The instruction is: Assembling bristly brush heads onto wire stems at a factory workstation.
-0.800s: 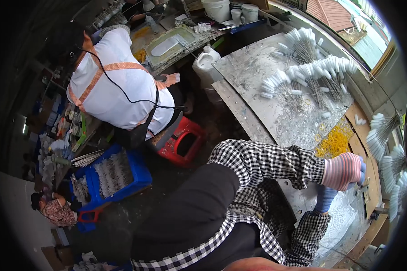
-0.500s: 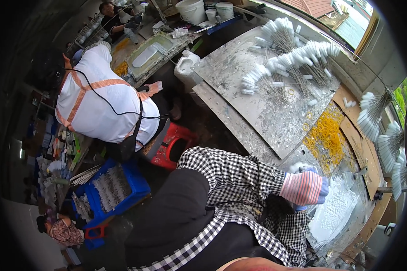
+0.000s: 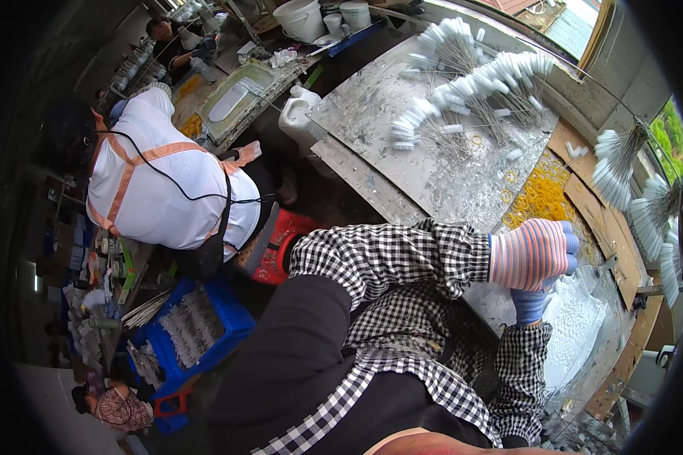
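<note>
My left hand (image 3: 535,255), in a red-and-white striped glove with blue fingers, is closed above the worktable. Its fingers are curled, and what they hold, if anything, is hidden. Directly below it and touching it is my right hand (image 3: 528,305) in a blue glove, its fingers covered by the left. Nearest to both hands lies a sheet of white, lumpy, wet-looking material (image 3: 575,322). Just beyond the left hand spreads a heap of yellow rubber bands (image 3: 540,193). Farther up the table lie bundles of thin wire stems with white, tube-like ends (image 3: 470,95).
Similar bundles (image 3: 615,171) hang by the window. A brown board (image 3: 599,216) edges the table. To the left, a person in a white top (image 3: 167,174) sits on a red stool (image 3: 281,243). A blue crate (image 3: 231,315) holds white-tipped pieces. A white jug (image 3: 300,114) stands beside the table.
Both hands have moved up the table together, nearer the rubber bands, uncovering more of the white sheet. The whole view has shifted slightly. The white bit beside the left hand no longer shows.
</note>
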`<state>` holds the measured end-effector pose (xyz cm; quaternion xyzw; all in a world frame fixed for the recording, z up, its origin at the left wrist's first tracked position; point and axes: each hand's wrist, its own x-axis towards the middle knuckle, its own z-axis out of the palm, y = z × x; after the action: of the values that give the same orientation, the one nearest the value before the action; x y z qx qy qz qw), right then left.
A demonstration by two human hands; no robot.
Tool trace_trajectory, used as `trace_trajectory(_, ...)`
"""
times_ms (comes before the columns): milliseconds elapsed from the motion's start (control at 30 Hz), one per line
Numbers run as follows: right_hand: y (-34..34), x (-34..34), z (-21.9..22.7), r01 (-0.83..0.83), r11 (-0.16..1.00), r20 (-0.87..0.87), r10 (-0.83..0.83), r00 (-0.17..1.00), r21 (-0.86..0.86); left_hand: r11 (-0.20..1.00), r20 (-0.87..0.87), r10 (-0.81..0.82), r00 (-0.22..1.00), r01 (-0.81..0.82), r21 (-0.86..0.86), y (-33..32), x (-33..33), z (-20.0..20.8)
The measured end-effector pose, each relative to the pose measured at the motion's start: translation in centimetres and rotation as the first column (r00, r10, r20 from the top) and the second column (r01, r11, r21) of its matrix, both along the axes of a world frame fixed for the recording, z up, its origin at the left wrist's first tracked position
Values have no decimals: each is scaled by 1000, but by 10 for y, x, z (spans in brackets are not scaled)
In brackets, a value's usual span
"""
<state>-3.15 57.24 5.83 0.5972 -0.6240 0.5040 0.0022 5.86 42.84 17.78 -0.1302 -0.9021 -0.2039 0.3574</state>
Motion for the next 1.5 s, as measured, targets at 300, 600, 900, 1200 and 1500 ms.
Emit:
trace_trajectory(300, -14, 40, 1, 27, 999, 17, -27, 999, -40, 950, -94, -241, 966, 255, 181, 19, 14, -43)
trace_trajectory(600, -32, 38, -2, -31, 996, 42, 34, 999, -85, 999, -208, -28, 978, 35, 31, 37, -40, -53)
trace_trajectory(900, -2, 4, -16, -33, 990, 56, 41, 998, -137, 987, -167, -122, 978, 137, 85, 9, -13, -3)
trace_trajectory(1200, -2, 38, -26, 342, 940, 28, -342, 939, 20, 952, -146, -252, 957, 272, 139, 4, 19, -34)
trace_trajectory(1500, 9, 19, 5, 418, 848, 57, -459, 886, 327, 943, -98, -275, 956, 288, 167, 13, -18, -29)
